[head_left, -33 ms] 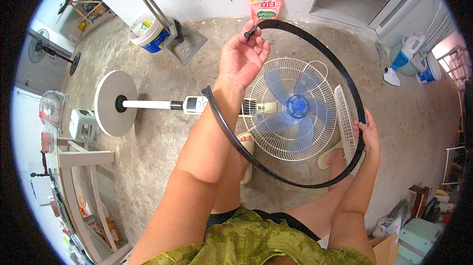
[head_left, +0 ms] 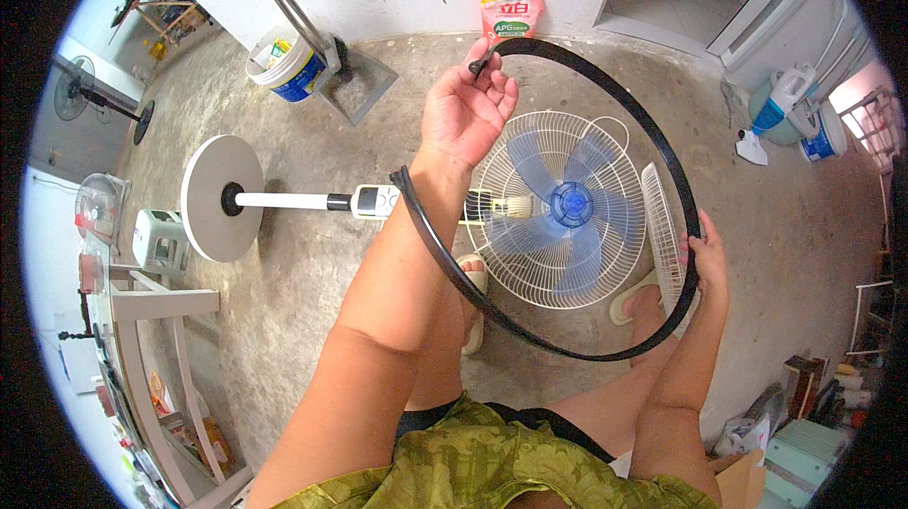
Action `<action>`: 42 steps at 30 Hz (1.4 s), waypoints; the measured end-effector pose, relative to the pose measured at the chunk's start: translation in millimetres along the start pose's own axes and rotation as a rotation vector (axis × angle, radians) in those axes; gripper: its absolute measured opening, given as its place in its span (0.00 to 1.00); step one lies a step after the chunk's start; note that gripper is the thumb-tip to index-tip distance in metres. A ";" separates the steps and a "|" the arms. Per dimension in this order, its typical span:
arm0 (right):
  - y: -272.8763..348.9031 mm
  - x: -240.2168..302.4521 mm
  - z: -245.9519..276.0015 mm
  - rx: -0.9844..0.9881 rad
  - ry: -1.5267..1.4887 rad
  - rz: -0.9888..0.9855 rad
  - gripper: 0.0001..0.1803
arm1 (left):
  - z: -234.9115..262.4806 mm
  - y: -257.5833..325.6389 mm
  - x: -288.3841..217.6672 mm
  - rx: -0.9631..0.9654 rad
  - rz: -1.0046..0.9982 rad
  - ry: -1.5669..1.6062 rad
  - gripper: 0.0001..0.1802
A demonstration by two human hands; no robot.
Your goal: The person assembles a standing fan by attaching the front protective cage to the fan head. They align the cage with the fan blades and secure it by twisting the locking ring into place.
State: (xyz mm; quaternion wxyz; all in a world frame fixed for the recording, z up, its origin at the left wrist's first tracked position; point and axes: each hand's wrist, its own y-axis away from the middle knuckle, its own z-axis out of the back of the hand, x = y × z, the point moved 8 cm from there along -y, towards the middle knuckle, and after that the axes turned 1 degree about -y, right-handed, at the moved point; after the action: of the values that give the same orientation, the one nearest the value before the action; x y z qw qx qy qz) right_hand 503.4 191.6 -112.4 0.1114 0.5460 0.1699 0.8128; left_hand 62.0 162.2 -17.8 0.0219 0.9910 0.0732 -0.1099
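Observation:
A black, split fan grille ring (head_left: pixel 653 121) is held up above a pedestal fan lying on the floor. Near one free end, the fingers of my left hand (head_left: pixel 468 116) pinch the ring. The other end (head_left: pixel 402 178) hangs loose by my left forearm. My right hand (head_left: pixel 711 263) grips the ring's right side. Below the ring, the fan's blue blades (head_left: pixel 577 254) lie face up in the white rear grille (head_left: pixel 624 263). Its white pole (head_left: pixel 293 201) and round base (head_left: pixel 203 220) extend left. A white front grille (head_left: pixel 659 216) stands on edge beside my right foot.
A pink detergent pouch (head_left: pixel 512 9) stands against the wall. Nearby are a bucket (head_left: pixel 298 83) and a long-handled dustpan (head_left: pixel 355 93). A white stool (head_left: pixel 159 239) and a table frame (head_left: pixel 165 304) stand left. Cleaning tools (head_left: pixel 790 97) lean at the right wall, with boxes (head_left: pixel 804 452) lower right.

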 end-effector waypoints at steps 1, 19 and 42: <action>-0.1 0.3 0.1 0.003 0.095 0.014 0.29 | 1.2 -0.6 1.6 -0.005 0.001 0.008 0.18; 211.2 134.5 -177.8 0.977 0.433 0.618 0.37 | 6.2 -5.1 37.0 -0.172 -0.025 -0.042 0.15; 113.2 105.5 -83.5 0.881 -0.354 0.294 0.22 | -53.8 12.5 113.8 0.120 0.235 -0.465 0.20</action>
State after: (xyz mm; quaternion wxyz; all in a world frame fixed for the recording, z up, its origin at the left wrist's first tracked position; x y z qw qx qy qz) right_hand 386.7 113.5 -6.6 -0.2185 0.6888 0.3970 0.5659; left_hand 185.3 169.0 9.8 -0.0082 0.9404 -0.0559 -0.3355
